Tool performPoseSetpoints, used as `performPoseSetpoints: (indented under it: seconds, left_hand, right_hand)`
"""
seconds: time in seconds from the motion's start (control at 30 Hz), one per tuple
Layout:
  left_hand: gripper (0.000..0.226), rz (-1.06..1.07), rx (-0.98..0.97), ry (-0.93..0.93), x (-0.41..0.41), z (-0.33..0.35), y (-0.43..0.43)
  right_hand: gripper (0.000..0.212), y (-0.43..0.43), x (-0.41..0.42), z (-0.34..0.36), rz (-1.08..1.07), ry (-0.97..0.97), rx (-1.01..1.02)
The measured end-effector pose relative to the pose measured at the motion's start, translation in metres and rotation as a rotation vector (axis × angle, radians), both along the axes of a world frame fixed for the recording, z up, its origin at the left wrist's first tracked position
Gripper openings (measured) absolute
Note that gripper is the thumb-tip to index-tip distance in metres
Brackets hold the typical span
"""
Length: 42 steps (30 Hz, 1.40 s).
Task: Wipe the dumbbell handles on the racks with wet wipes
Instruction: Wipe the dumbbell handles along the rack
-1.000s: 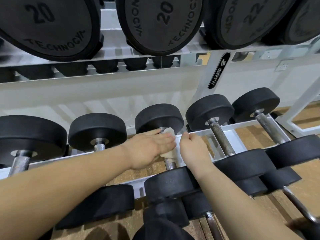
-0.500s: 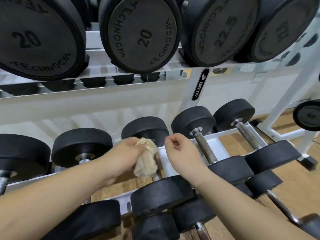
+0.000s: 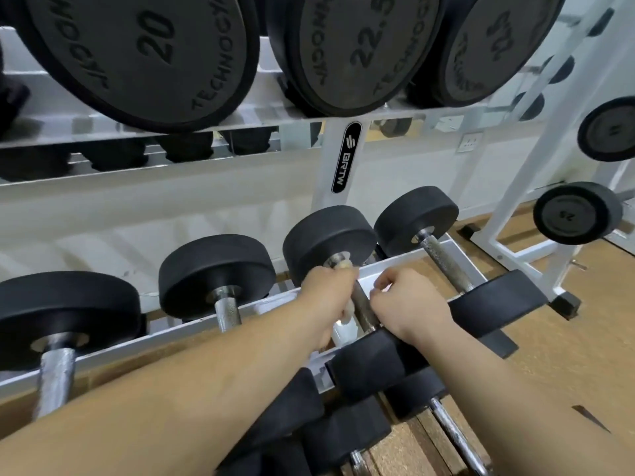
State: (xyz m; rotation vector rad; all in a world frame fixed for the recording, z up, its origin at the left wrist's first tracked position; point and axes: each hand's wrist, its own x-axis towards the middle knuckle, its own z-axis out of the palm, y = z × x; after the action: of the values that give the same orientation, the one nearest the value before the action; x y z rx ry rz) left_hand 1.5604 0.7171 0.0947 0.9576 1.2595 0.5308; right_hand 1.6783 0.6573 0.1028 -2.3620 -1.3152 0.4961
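Our left hand wraps a wipe round the dumbbell handle, our right hand at its three o'clock, fingers curled, grip we cannot tell

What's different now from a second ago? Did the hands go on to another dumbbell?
Yes. The left hand lifted the wet wipe off one handle and moved right. It now grips the wipe around the next dumbbell's handle. The right hand moved right too and sits curled beside that handle. The dumbbells stayed put on the rack, and the wipe stayed in the left hand.
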Motion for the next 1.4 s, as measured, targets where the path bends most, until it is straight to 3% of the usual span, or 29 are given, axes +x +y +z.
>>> performPoseSetpoints:
  seconds: [0.1,0.17,0.27,0.37,0.43,0.57,0.7,0.77,0.83,0.97,1.13,1.2,1.27,1.4]
  left_hand:
    - [0.040,0.069,-0.065,-0.134,0.013,-0.016,0.001]
    - [0.033,0.131,-0.075,-0.122,0.016,-0.025,0.002]
    - [0.053,0.077,-0.096,-0.040,0.024,-0.032,0.001]
    - [0.010,0.010,-0.123,-0.029,0.038,-0.022,-0.007]
    - [0.031,0.049,-0.089,-0.027,0.047,-0.026,0.003]
    - [0.018,0.216,-0.121,-0.033,0.057,-0.018,0.017]
    - [0.060,0.004,-0.026,0.146,0.056,-0.047,0.010]
    - [0.049,-0.190,-0.033,0.154,0.049,-0.042,-0.001]
    - [0.030,-0.254,-0.061,0.161,0.037,-0.031,-0.004]
    - [0.010,-0.138,-0.110,0.085,0.020,-0.014,0.007]
    - [0.008,-0.183,-0.204,0.029,0.004,-0.005,-0.005]
    - [0.029,-0.095,-0.199,0.009,-0.004,-0.003,-0.001]
    - [0.038,-0.016,-0.197,-0.019,-0.013,-0.001,0.006]
    - [0.034,0.184,-0.130,-0.100,-0.015,-0.010,0.017]
  right_hand:
    - [0.013,0.000,0.003,-0.005,-0.021,0.066,0.065]
    - [0.017,0.001,0.006,-0.009,-0.024,0.101,0.093]
    - [0.011,0.002,0.010,-0.009,-0.027,0.090,0.031]
    - [0.012,0.003,0.012,-0.009,-0.021,0.102,0.007]
    - [0.024,0.003,0.012,-0.008,-0.018,0.107,0.004]
    - [0.043,-0.001,0.011,-0.007,-0.012,0.090,0.038]
    - [0.037,0.001,0.011,-0.005,-0.008,0.113,0.032]
    - [0.048,0.001,0.010,-0.003,0.001,0.154,0.022]
    - [0.050,0.000,0.010,-0.004,0.012,0.157,0.017]
    - [0.019,0.007,0.015,-0.012,0.050,0.036,-0.025]
    - [0.050,0.017,0.015,-0.009,0.131,0.039,-0.134]
    - [0.058,0.026,0.012,-0.001,0.156,0.065,-0.163]
    - [0.054,0.037,0.007,0.002,0.161,0.070,-0.193]
    - [0.034,0.055,-0.001,-0.003,0.127,0.098,-0.240]
